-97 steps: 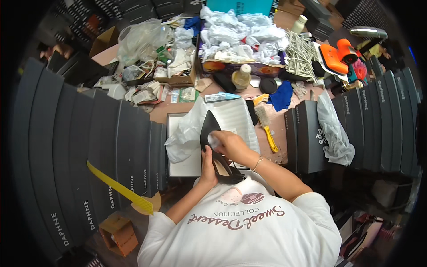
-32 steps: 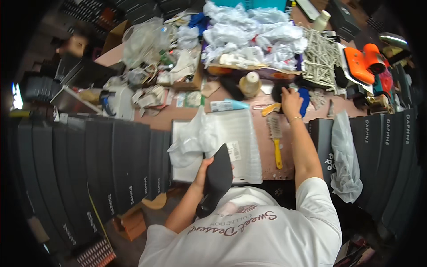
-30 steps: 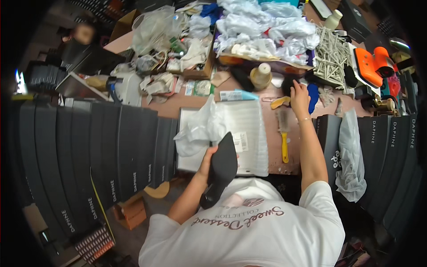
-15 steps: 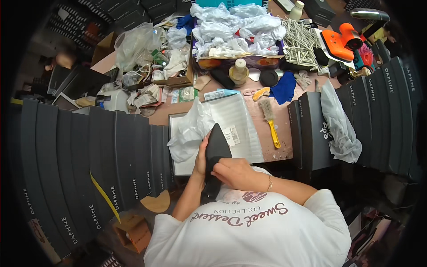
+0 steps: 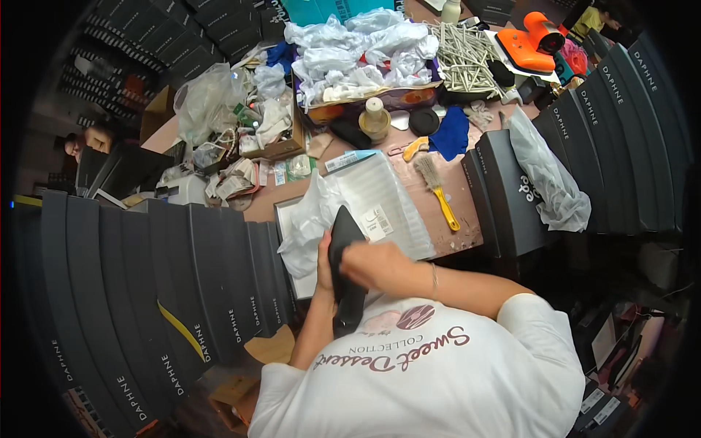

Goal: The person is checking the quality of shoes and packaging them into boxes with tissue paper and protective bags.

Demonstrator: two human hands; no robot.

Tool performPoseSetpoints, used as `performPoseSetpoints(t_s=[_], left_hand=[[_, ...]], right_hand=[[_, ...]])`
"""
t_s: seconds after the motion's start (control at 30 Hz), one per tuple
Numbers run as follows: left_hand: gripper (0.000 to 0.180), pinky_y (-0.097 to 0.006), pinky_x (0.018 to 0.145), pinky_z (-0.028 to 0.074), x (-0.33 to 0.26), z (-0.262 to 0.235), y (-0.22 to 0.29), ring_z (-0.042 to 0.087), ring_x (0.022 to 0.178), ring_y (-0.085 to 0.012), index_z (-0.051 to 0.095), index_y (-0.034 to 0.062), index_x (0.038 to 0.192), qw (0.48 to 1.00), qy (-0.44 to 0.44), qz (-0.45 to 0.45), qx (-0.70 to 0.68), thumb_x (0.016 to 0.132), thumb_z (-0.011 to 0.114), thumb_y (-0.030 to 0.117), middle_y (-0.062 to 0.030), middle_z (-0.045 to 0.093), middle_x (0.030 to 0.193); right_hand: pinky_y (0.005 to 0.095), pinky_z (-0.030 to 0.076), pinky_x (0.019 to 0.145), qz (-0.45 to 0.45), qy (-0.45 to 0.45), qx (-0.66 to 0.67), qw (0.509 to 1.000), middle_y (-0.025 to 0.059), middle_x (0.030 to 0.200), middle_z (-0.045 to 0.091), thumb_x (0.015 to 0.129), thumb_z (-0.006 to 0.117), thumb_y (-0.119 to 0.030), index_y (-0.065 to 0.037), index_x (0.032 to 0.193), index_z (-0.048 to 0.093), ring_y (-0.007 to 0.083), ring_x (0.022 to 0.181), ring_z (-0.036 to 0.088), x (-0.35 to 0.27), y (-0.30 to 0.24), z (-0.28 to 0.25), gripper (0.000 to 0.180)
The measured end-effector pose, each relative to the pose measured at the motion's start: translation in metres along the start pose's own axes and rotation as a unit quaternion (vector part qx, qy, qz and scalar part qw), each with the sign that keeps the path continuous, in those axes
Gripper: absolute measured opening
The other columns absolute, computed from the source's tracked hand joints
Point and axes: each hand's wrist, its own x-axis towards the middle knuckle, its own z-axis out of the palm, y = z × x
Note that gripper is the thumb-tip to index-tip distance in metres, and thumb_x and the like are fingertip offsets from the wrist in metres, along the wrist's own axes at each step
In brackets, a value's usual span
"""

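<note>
Upright before my chest is a black pointed-toe shoe [image 5: 346,237], its toe turned away from me. My left hand [image 5: 324,269] is closed around its left side, the fingers mostly hidden behind it. Against the right side of the shoe is my right hand [image 5: 376,264], fingers curled and blurred by motion; whether something small is in them is hidden. Just beyond lies an open shoebox [image 5: 400,212] with a white lining, a label card, and crumpled white tissue paper [image 5: 310,230] at its left.
A yellow-handled brush [image 5: 441,198] and a blue cloth [image 5: 450,135] lie right of the box. Stacked dark shoeboxes [image 5: 171,270] wall the left, more [image 5: 610,124] the right. At the back are a carton of crumpled tissue [image 5: 365,95], pale sticks [image 5: 467,58] and an orange tool [image 5: 527,47].
My right hand has moved up along the shoe and is now blurred. The shoe stands slightly more upright in my left hand. The whole view has shifted and tilted.
</note>
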Motion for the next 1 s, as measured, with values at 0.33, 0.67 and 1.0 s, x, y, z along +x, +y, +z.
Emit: performPoseSetpoints(t_s=[0.33, 0.67, 1.0], left_hand=[[0.06, -0.033, 0.074, 0.055, 0.014, -0.018, 0.01, 0.065, 0.086, -0.0223, 0.056, 0.0052, 0.113, 0.998, -0.046, -0.015, -0.039, 0.091, 0.037, 0.057, -0.0122, 0.063, 0.099], [0.062, -0.035, 0.068, 0.056, 0.031, -0.052, 0.008, 0.066, 0.079, -0.0267, 0.058, -0.0004, 0.104, 0.99, 0.054, 0.035, -0.123, 0.091, 0.04, 0.057, -0.0175, 0.065, 0.092], [0.061, -0.034, 0.069, 0.054, 0.028, -0.037, 0.013, 0.063, 0.072, -0.0228, 0.059, 0.0032, 0.092, 0.99, 0.089, 0.017, -0.106, 0.088, 0.036, 0.06, -0.0109, 0.062, 0.081]], right_hand=[[0.0379, 0.052, 0.056, -0.058, -0.169, -0.067, 0.982, 0.0065, 0.074, 0.058, 0.076, 0.062, -0.016, -0.014, 0.084, 0.062, 0.0254, 0.068, 0.062, -0.022, -0.02, 0.009, 0.009], [0.0356, 0.049, 0.068, -0.051, -0.336, 0.175, 0.924, 0.0084, 0.086, 0.057, 0.081, 0.064, -0.014, -0.005, 0.089, 0.068, 0.0267, 0.08, 0.06, -0.034, -0.025, 0.025, 0.013], [0.0373, 0.047, 0.063, -0.097, -0.105, 0.052, 0.988, 0.008, 0.078, 0.054, 0.074, 0.06, -0.009, -0.007, 0.097, 0.066, 0.0271, 0.072, 0.056, -0.009, -0.006, 0.035, 0.024]])
